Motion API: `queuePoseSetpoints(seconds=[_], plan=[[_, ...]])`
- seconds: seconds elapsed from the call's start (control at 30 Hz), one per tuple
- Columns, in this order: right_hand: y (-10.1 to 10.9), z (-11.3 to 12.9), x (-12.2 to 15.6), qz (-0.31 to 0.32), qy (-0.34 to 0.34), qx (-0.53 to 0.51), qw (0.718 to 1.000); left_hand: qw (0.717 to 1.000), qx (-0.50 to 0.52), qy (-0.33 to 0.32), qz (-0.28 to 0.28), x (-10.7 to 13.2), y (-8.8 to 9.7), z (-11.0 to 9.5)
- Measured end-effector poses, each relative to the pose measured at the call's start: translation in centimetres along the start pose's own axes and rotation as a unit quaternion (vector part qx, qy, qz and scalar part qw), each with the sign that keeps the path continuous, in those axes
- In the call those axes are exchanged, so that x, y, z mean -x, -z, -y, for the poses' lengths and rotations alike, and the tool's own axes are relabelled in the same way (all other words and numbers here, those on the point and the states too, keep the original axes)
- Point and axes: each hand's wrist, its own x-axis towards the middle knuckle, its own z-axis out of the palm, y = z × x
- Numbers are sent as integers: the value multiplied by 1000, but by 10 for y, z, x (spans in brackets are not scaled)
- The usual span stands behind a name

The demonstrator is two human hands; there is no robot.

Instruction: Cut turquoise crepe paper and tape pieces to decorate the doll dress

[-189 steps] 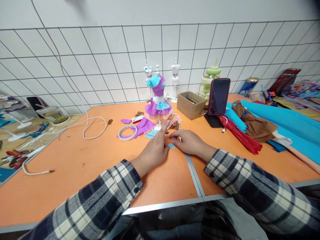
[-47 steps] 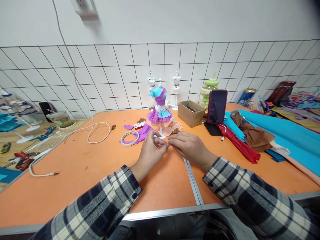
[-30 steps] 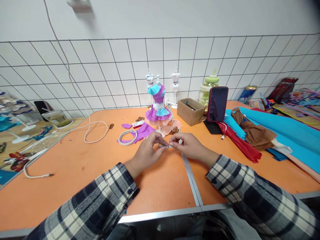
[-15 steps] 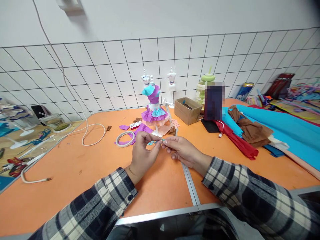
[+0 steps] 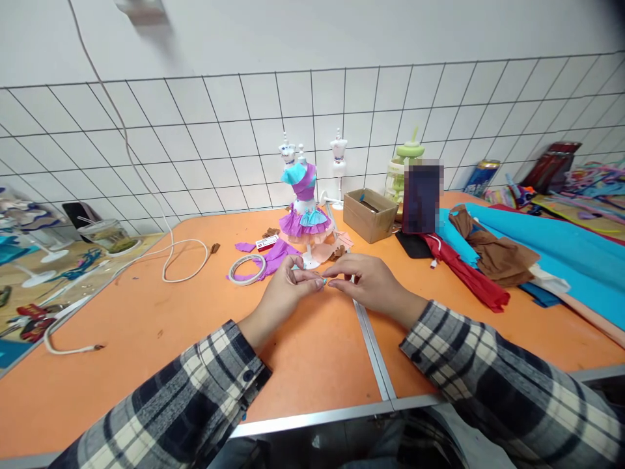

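Over the middle of the table, my left hand (image 5: 288, 292) pinches a tiny light-blue scrap (image 5: 324, 281) between thumb and finger; most of it is hidden. My right hand (image 5: 367, 286) is close beside it, thumb and forefinger slightly apart, their tips next to the scrap. Just behind my hands stands a small white dress form (image 5: 303, 210) wearing a purple and light-blue paper dress with a ruffled skirt. A roll of tape (image 5: 247, 280) lies left of my left hand, partly over purple crepe paper (image 5: 279, 255). A small red-and-white box (image 5: 267, 243) is near it.
Behind stand another bare dress form (image 5: 338, 153), a cardboard box (image 5: 370, 220), a green-lidded bottle (image 5: 409, 151) and an upright dark, blurred screen (image 5: 422, 198). Red (image 5: 469, 280), brown and blue paper fills the right side. A white cable (image 5: 172, 260) trails across the left.
My right fingertips have parted and drawn slightly away from the small blue scrap. My left hand has turned a little, its thumb now pressing the scrap. The view has shifted slightly.
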Motion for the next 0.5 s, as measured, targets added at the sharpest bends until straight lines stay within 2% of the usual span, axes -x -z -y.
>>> queuePoseSetpoints(seconds=[0.2,0.3,0.37,0.43,0.5], plan=[[-5,-2,1,13,-45,0,999,999,-37,-6,-20,1,-5,-2],[-8,1,0,2,-119,-49,992,994,-87,-56,-36,3,-7,-1],[-11,3,-1,-1,-210,-137,968,978,-157,-130,-49,6,-8,1],[-14,5,-1,9,-301,-240,923,941,-258,-213,-56,9,-7,3],[-16,6,0,19,-353,-306,884,899,-340,-269,-57,12,-6,5]])
